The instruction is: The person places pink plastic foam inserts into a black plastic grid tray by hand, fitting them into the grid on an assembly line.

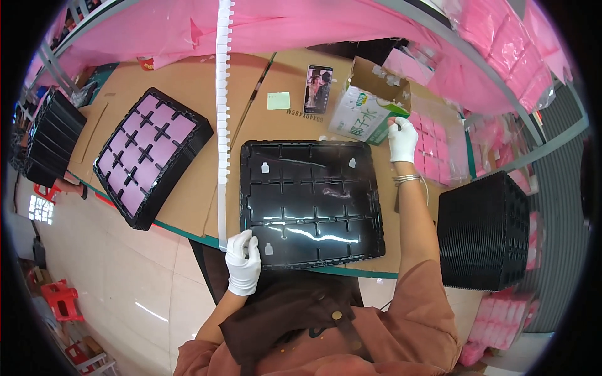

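Observation:
A shiny black plastic tray (313, 216) with molded cross-shaped ribs lies flat in front of me. Small pale bottle-shaped pieces rest on it: one upper left (264, 168), one upper right (352, 163) and one lower left (269, 249). My left hand (243, 262), in a white glove, is at the tray's lower left corner with its fingers curled together; what they hold, if anything, is hidden. Beyond the tray's upper right corner, my gloved right hand (402, 141) is raised beside an opened carton (360, 116). Its bare fingertips are pinched, their contents too small to make out.
Left of a white notched strip (222, 125) sits a black tray with pink panels (147, 150). A phone (318, 89) and a green sticky note (279, 101) lie at the back. Stacked black trays (483, 232) stand at right, near pink sheets (429, 147).

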Demonstrator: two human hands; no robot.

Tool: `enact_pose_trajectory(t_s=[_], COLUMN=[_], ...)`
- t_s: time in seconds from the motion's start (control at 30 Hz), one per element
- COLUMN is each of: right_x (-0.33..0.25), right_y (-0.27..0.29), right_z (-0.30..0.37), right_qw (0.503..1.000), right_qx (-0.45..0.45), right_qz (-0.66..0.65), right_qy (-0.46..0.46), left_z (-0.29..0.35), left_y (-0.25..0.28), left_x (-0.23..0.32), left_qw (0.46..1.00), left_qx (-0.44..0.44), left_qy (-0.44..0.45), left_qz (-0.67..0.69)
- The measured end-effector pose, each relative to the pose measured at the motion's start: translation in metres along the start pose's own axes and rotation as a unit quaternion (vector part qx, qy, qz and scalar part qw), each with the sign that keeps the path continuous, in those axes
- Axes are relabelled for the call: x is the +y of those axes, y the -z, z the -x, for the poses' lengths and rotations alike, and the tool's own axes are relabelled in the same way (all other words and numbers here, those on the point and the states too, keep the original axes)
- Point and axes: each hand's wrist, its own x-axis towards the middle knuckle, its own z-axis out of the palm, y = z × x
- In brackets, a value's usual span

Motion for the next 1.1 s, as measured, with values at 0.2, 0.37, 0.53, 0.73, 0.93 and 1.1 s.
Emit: enact_pose_trajectory(t_s=[0.2,0.37,0.53,0.73,0.93,1.1], right_x=[0.051,0.013,-0.001,-0.017,0.001,-0.028], right_y=[-0.043,-0.067,-0.119,-0.133,-0.164,-0.138], right_z=[0.035,0.041,0.014,0.014,0.025,0.018], right_qw=[0.947,0.969,0.927,0.897,0.923,0.938], right_qx=[-0.296,-0.197,-0.335,-0.371,-0.358,-0.31], right_qz=[0.12,0.103,0.157,0.239,0.133,0.125], right_qy=[0.044,0.108,0.06,-0.016,-0.051,0.089], left_z=[-0.002,0.001,0.023,0.045,0.05,0.05], left_y=[-0.002,0.005,-0.001,0.023,0.023,0.023], left_x=[0.002,0.008,-0.004,0.003,0.001,0.004], left_qw=[1.0,0.998,0.989,0.981,0.982,0.98], left_qx=[0.016,-0.028,-0.009,-0.077,-0.07,-0.06], left_qy=[-0.012,0.047,0.144,0.168,0.17,0.186], left_qz=[-0.008,0.009,-0.035,-0.054,-0.043,-0.047])
